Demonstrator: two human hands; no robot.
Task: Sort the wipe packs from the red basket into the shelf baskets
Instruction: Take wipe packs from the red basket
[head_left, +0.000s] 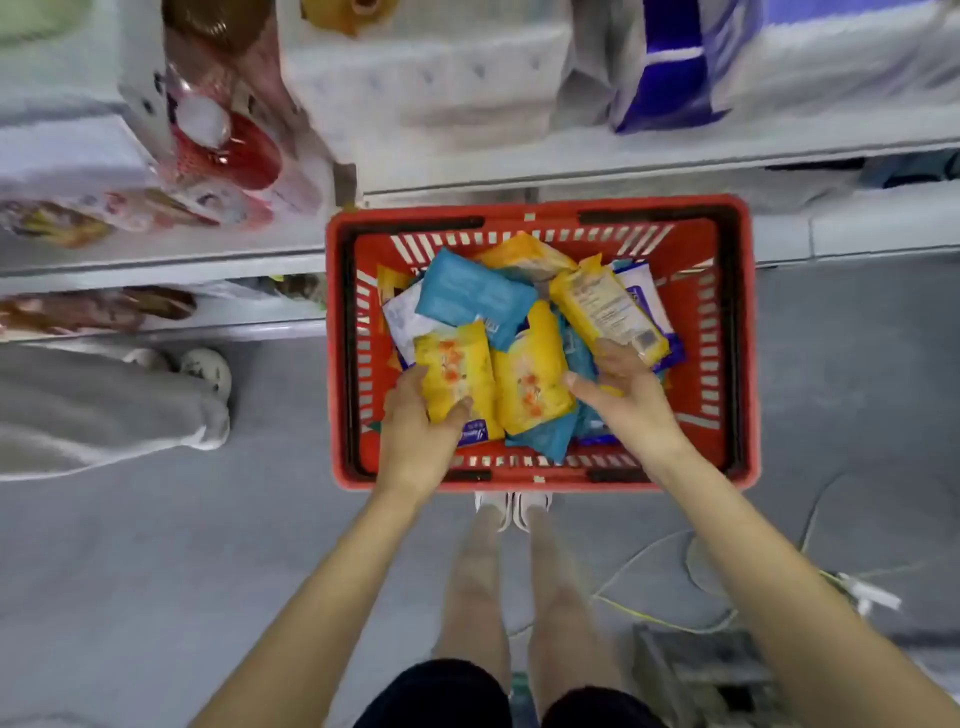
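The red basket (540, 208) stands on the grey floor (156, 545), up against the shelves (571, 171), with the person's shoes (511, 506) just beside its near rim. It holds a loose heap of wipe packs. The left hand (415, 431) is at the near left of the heap, fingers and thumb clamped on a yellow pack (457, 369) with orange print. The right hand (623, 395) is at the near right, its fingers (615, 358) curled on the near end of a labelled pack (608, 306), yellow and tilted up toward the far right; its thumb stretches left against a middle pack (530, 389), also yellow. A blue pack (472, 296) lies far of the left hand. A cable (670, 623) trails on the floor near right
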